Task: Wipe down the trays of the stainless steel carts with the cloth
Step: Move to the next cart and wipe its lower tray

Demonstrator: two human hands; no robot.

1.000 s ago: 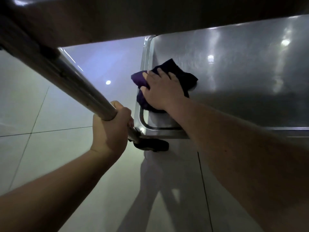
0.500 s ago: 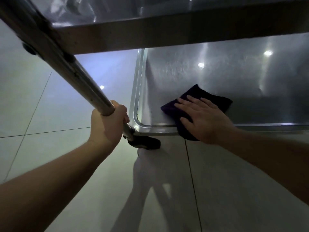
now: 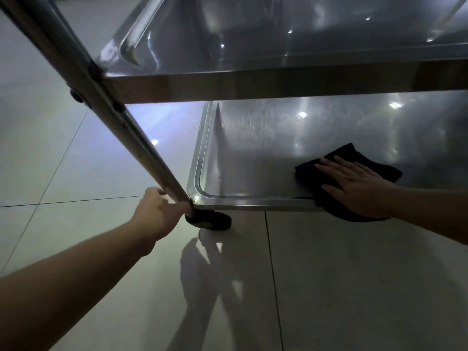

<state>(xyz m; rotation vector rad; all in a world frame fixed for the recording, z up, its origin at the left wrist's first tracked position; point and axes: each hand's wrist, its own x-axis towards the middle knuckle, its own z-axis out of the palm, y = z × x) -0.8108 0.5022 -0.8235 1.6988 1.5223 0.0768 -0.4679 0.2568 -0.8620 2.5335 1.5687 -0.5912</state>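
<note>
Your right hand (image 3: 359, 188) lies flat, fingers spread, pressing the dark cloth (image 3: 354, 162) on the bottom tray (image 3: 253, 158), hiding its middle. Your left hand (image 3: 157, 214) reaches the cart leg (image 3: 141, 138); its grip is hard to make out.

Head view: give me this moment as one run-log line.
step: wiping lower tray | right hand: flat on dark cloth over the near rim | left hand: at cart leg, grip unclear | upper tray: untouched

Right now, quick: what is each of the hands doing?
Left hand: at the bottom of the cart leg, fingers loosely around it; grip unclear.
Right hand: open, flat on the dark cloth at the lower tray edge.
</note>
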